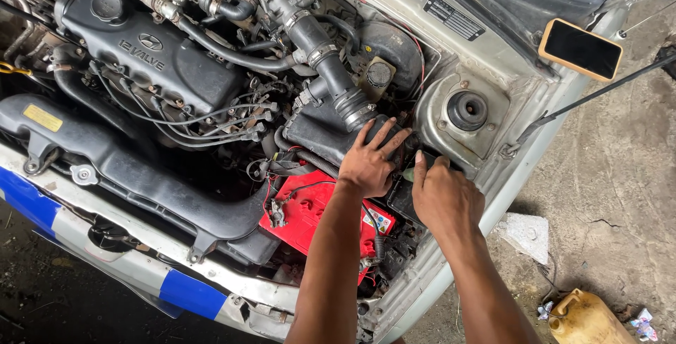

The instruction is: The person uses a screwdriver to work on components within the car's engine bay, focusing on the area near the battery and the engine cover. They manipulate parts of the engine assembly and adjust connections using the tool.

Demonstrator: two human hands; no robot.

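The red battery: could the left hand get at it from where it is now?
Probably yes. The left hand rests on the black air box just above the red battery; only its own forearm crosses it.

Over on the fender sits a phone (pixel 581 49) in an orange case, screen dark. A thin prop rod (pixel 598 92) slants just below it. Down on the concrete, a yellow jerrycan (pixel 586 319), with a pale flat slab (pixel 527 235) lying nearby.

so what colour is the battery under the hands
Red battery, seen clearly in the head view.
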